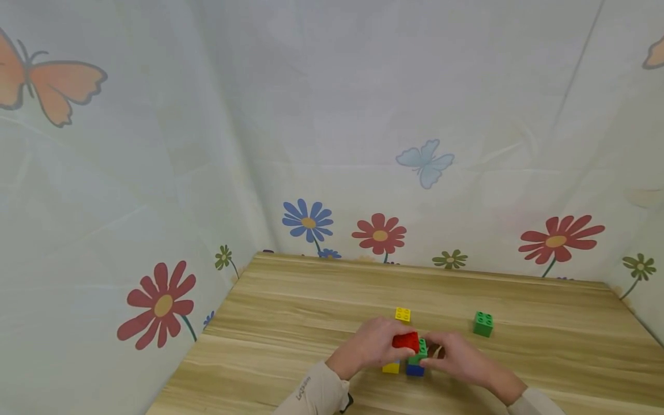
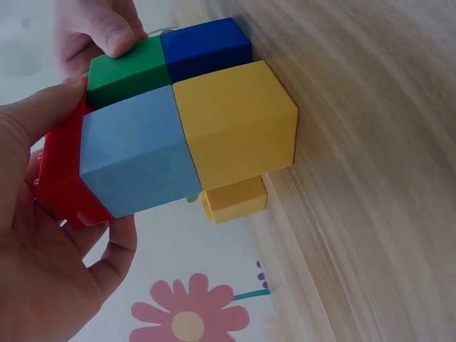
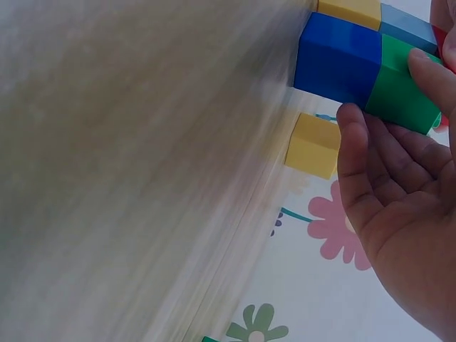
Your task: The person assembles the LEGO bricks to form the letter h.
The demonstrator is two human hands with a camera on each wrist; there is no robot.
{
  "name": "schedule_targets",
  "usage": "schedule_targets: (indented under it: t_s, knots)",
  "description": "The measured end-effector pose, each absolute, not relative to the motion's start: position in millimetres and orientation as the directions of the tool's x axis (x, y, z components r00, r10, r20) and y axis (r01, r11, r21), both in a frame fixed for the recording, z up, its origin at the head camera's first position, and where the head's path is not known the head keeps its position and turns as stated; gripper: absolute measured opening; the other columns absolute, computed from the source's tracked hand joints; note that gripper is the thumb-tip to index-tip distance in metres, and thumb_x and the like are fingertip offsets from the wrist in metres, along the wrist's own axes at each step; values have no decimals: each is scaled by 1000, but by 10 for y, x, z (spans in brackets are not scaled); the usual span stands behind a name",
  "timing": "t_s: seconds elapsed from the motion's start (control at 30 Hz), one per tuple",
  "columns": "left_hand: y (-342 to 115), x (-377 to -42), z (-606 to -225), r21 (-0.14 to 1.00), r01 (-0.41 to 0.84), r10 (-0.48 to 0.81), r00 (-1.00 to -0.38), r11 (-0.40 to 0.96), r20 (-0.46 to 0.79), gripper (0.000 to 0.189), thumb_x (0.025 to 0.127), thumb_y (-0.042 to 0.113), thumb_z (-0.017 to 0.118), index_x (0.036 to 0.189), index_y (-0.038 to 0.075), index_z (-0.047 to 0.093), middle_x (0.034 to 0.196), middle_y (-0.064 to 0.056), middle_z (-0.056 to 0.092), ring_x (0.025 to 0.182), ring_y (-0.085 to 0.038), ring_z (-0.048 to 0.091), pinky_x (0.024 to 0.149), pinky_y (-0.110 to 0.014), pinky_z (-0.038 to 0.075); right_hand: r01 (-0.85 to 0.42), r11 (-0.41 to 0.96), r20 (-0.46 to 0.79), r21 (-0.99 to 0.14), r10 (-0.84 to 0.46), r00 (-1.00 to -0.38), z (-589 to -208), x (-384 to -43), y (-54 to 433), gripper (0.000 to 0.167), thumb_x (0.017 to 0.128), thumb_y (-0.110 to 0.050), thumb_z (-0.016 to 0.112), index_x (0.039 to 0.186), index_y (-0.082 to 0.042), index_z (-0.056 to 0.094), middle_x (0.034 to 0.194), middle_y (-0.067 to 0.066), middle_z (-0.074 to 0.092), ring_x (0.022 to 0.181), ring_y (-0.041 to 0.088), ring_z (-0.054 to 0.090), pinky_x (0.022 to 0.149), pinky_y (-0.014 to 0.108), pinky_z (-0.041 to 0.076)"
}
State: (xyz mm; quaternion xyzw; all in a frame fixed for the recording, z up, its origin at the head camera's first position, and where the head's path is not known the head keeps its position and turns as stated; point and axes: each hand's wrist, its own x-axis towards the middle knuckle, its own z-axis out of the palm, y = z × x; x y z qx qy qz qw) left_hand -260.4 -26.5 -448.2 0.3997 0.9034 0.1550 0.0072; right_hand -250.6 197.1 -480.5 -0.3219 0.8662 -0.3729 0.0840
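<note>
My left hand (image 1: 370, 343) grips a red toy building brick (image 1: 406, 342) between thumb and fingers. The brick lies over a light blue brick (image 2: 135, 153), reaching to the edge of a green brick (image 1: 419, 357); I cannot tell whether it is pressed on. Under the light blue brick stands a yellow brick (image 2: 235, 128), and under the green one a dark blue brick (image 3: 338, 57), two stacks side by side on the table. With thumb in front and fingers behind, my right hand (image 1: 459, 357) holds the green brick, whose studs partly show in the head view.
Behind the stacks lies another yellow brick (image 1: 403, 314). A second green brick (image 1: 483, 324) stands apart, farther right on the wooden table (image 1: 311, 294). A pale curtain (image 1: 332, 127) printed with flowers and butterflies hangs around the table's back and sides.
</note>
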Motion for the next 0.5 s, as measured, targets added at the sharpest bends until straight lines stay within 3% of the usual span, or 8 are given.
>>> schedule_targets:
  t_s: [0.23,0.5]
  knots:
    - [-270,-2608,-4493,288,723,728,-676,627,114,40,90,44,62,123,21,64,108,14,64,82,0,53,68,-12,42,-474,539,61,-696,-613,-787,-4805,-2489,1961,29,88,-37,66,108,-17,63,91,-10,62,80,8,58,65,24,49]
    - [-265,-2617,-4503,319,722,729,-674,614,120,39,90,41,63,122,19,65,111,13,64,84,1,53,67,-12,42,-551,501,128,-668,-651,-748,-4811,-2464,1966,26,91,-34,62,107,-14,63,89,-14,61,78,5,57,63,23,49]
